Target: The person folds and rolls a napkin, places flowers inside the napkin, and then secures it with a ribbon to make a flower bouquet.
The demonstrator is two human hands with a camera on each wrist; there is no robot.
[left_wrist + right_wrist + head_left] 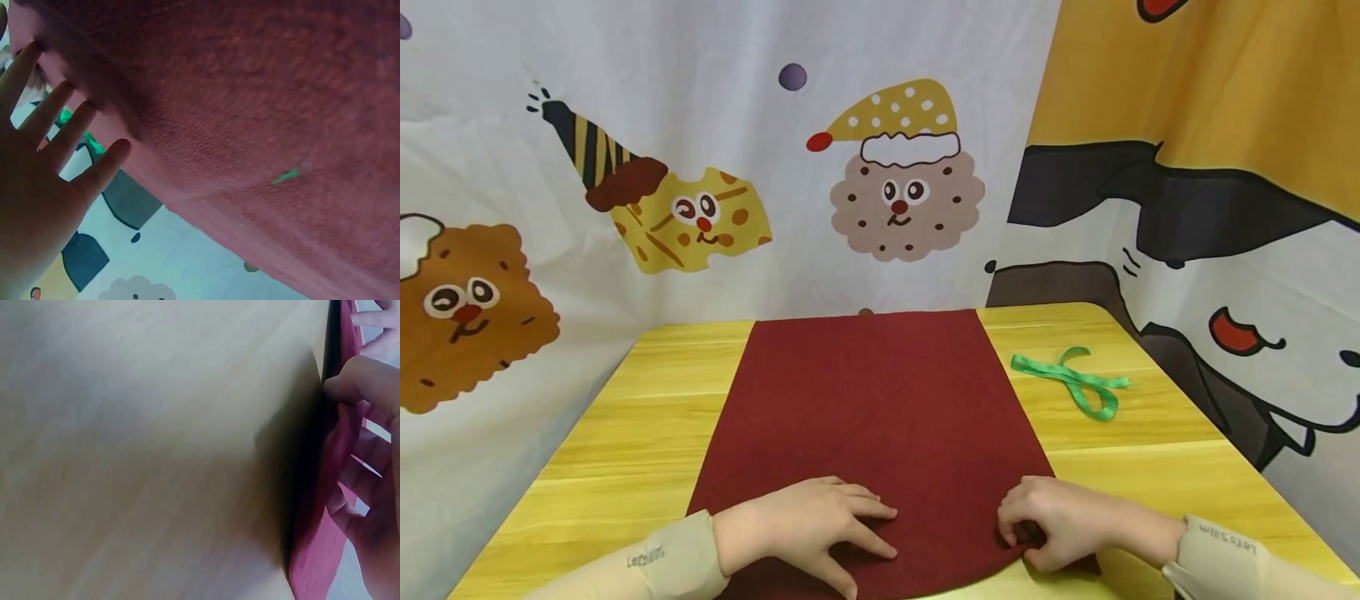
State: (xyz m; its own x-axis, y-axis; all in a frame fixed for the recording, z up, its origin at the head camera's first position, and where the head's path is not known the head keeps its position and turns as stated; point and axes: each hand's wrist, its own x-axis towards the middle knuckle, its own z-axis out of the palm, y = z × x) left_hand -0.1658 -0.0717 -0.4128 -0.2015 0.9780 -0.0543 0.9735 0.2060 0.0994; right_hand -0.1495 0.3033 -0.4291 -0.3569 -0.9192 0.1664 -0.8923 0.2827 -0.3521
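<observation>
A dark red cloth (880, 408) lies spread over the wooden table, its near edge curving toward me. My left hand (816, 529) rests on the near left part of the cloth with its fingers spread; the left wrist view shows the fingertips of this hand (47, 150) on the fabric. At the near right, my right hand (1060, 521) pinches the cloth's edge between thumb and curled fingers. In the right wrist view the pinched cloth edge (334, 456) is lifted off the table, casting a shadow beneath, and the right hand (375, 487) grips it from the side.
A looped green ribbon (1078, 383) lies on the table's right side, beyond my right hand. The yellow wood-grain table (617, 425) shows on both sides of the cloth. Behind it hangs a white curtain (715, 75) printed with cartoon figures, continuing along both sides.
</observation>
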